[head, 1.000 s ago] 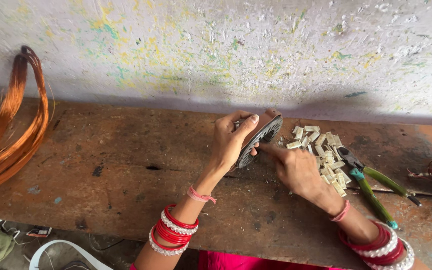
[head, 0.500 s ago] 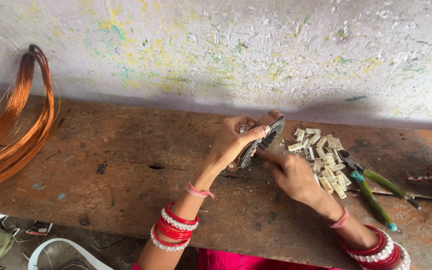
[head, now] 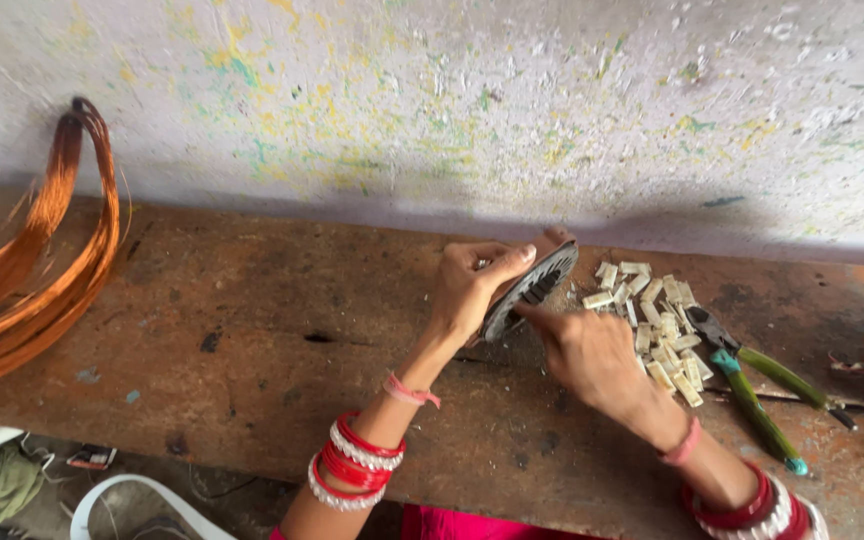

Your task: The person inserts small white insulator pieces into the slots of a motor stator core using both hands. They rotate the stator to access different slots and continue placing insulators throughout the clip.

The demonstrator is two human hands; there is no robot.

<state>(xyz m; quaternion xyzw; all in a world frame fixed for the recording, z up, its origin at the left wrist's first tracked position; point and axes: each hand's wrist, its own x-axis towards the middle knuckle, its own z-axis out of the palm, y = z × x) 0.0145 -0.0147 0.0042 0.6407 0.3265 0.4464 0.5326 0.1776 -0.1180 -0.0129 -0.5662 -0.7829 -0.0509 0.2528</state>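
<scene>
Centrally, frame middle: left hand (head: pixel 472 290) clasps slotted metal disc (head: pixel 532 288), held on edge, tilted, above brown surface (head: pixel 252 340). Disc rear face hidden by palm. Right hand (head: pixel 582 350) touches disc lower rim with fingers curled; whether anything pinched there, cannot tell. Just right: heap of small pale pieces (head: pixel 662 330), part hidden behind right hand. Green-handled pliers (head: pixel 752 385) beside heap. Copper wire coil (head: pixel 32 270) at left, cut off by frame edge.

Left hand (head: pixel 472 290) curled in a grip, right hand (head: pixel 584 350) fingers pinched beside it.
</scene>
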